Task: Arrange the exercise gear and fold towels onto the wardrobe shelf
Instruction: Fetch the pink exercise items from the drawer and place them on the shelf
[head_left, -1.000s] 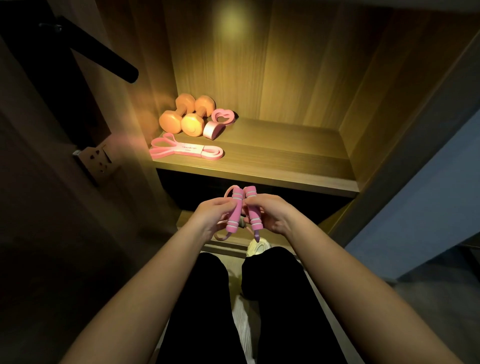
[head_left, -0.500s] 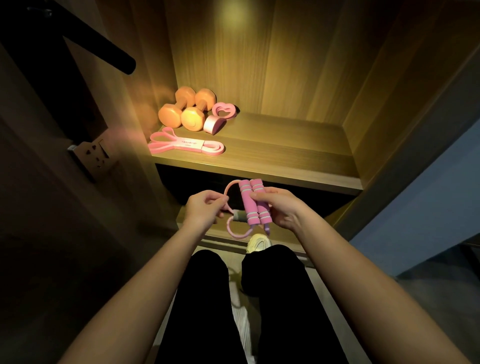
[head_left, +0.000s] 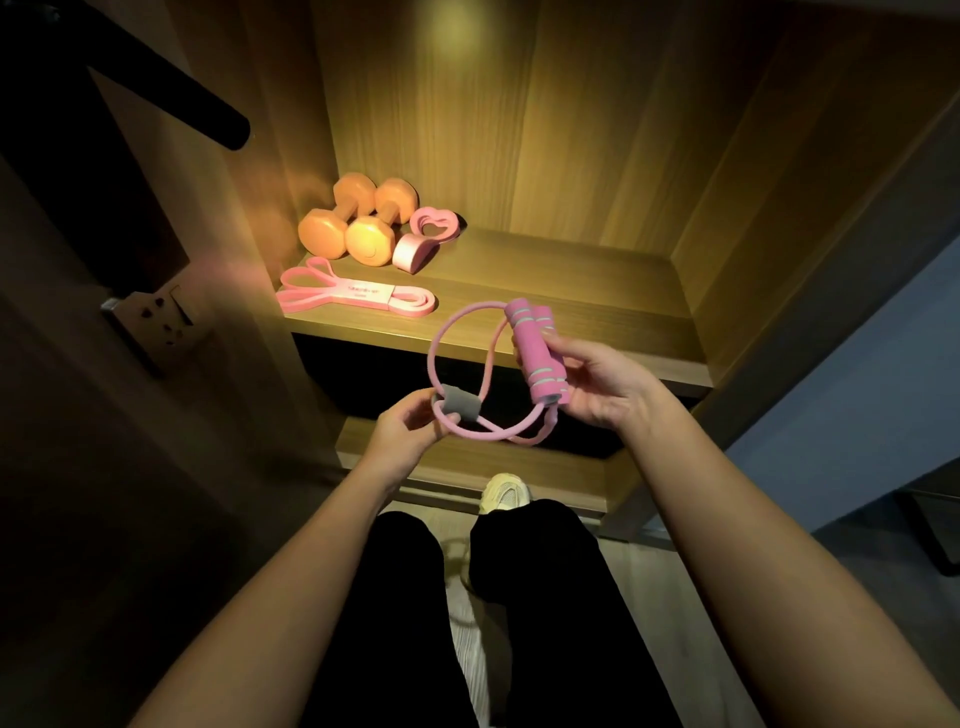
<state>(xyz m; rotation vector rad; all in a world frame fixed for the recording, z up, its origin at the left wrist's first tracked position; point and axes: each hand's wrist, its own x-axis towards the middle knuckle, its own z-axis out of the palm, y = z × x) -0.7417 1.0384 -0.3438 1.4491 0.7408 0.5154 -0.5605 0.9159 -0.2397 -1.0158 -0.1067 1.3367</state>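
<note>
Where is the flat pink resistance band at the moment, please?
In the head view, the pink resistance band lies flat at the front left of the wardrobe shelf, just in front of the two orange dumbbells.

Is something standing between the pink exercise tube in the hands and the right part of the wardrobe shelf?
Nothing visible does. The left hand and right hand hold the pink exercise tube just before the shelf edge; the dumbbells, heart-shaped pieces and flat band lie at its left end.
</note>
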